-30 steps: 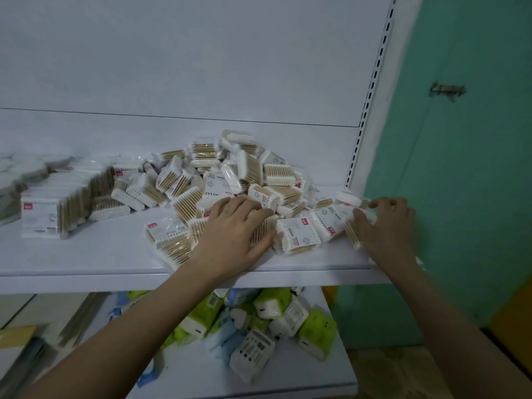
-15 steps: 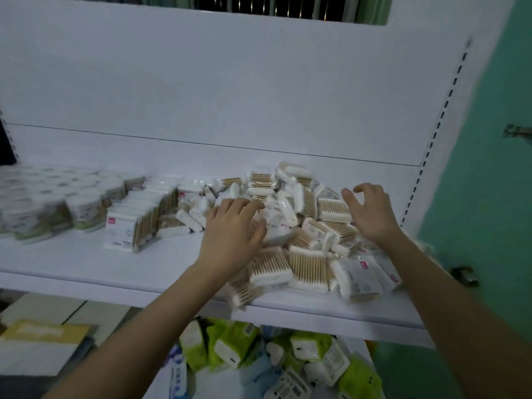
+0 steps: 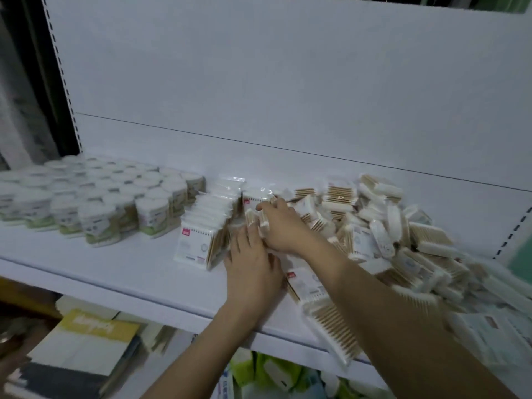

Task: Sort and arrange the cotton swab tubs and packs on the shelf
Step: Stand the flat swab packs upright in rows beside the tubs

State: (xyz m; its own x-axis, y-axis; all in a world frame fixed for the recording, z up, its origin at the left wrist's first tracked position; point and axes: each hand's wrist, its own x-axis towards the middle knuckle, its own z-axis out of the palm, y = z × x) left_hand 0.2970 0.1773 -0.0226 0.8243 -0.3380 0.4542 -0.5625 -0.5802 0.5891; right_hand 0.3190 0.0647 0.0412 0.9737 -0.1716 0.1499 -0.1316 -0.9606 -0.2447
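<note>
White back panel (image 3: pixel 288 82) fills the view, and below it runs the white shelf (image 3: pixel 115 272), front edge slanting down to the right. Biggest thing on it: a loose heap of swab packs (image 3: pixel 403 243), sprawling over the right half and spilling toward the front edge, one pack (image 3: pixel 331 326) hanging over the lip. Over on the left, a block of round tubs (image 3: pixel 95 203) stands upright in tight rows, white lids up, green bands at the base. Between tubs and heap, a neat row of packs (image 3: pixel 207 226) stands on edge, red tags facing forward.

Now the hands, close together just right of that row. Left hand (image 3: pixel 253 272) lies palm down on the shelf, fingers fairly straight, fingertips up against packs beside the row. Right hand (image 3: pixel 282 226) sits just behind it, fingers curled round a few packs (image 3: pixel 254 218), wooden sticks showing at the fingertips.

Below, on a lower shelf, green and white packages (image 3: pixel 273 372) lie jumbled, with flat boxes (image 3: pixel 83 341) stacked at the left.
</note>
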